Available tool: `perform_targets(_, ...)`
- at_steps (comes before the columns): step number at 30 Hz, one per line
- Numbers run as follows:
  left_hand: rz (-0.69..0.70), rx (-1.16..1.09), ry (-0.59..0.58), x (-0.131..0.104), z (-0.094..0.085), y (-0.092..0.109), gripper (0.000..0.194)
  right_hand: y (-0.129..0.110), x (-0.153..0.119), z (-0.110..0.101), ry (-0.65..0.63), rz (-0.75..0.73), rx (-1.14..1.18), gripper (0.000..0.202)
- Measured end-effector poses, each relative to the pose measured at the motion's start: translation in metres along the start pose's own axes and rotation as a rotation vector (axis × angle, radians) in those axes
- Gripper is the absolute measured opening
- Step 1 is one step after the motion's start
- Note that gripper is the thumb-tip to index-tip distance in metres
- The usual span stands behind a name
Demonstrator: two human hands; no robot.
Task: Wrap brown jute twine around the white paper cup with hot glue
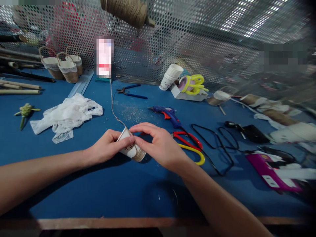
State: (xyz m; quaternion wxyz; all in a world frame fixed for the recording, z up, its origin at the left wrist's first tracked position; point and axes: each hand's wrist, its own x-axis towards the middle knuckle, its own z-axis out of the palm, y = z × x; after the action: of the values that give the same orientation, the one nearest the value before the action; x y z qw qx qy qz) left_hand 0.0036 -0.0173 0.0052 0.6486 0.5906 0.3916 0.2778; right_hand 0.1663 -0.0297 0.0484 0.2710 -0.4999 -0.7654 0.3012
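Fingers hold a tilted, printed white cup, brown twine wrapping one end.

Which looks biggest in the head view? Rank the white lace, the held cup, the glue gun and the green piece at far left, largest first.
1. White lace
2. Cup and glue gun: too alike to rank, the cup being partly hidden
3. Green piece

bare forearms, bare wrists

There are two hands, one held cup, three baskets at left, one glue gun.
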Motion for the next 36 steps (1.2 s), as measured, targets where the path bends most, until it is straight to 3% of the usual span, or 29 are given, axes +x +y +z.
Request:
perform_targets(5, -0.047, -0.045, 0.041, 0.000, 0.002, 0.000, 0.032, 0.015, 0.006, -0.022, 0.025, 0.107, 0.125, 0.021)
perform_targets(7, -0.040, -0.069, 0.044, 0.001, 0.002, -0.001, 0.031, 0.023, 0.008, -0.032, 0.115, 0.187, 0.086, 0.022)
perform_targets(9, -0.026, -0.076, 0.048, 0.001, 0.002, -0.002, 0.031, 0.028, 0.009, -0.037, 0.118, 0.233, 0.017, 0.023)
perform_targets(14, -0.022, -0.074, 0.055, 0.002, 0.001, -0.002, 0.033, 0.017, 0.004, -0.021, -0.080, 0.028, -0.014, 0.020)
perform_targets(20, -0.019, -0.053, 0.027, 0.002, 0.001, 0.000, 0.036, 0.008, -0.006, 0.000, -0.075, -0.165, -0.074, 0.028)
perform_targets(25, -0.059, -0.077, 0.041, 0.002, 0.001, -0.001, 0.031, 0.010, -0.006, -0.004, -0.082, -0.129, -0.033, 0.026)
perform_targets(28, -0.059, -0.113, 0.059, 0.003, 0.000, -0.002, 0.028, 0.021, 0.005, -0.023, 0.031, -0.019, -0.132, 0.024)
perform_targets(31, -0.045, -0.111, 0.090, 0.006, -0.003, -0.003, 0.027, 0.050, 0.022, -0.051, 0.298, 0.323, -0.411, 0.028)
perform_targets(36, 0.022, 0.002, 0.127, 0.009, -0.007, -0.007, 0.030, 0.108, 0.042, -0.076, 0.275, 0.516, -0.463, 0.008)
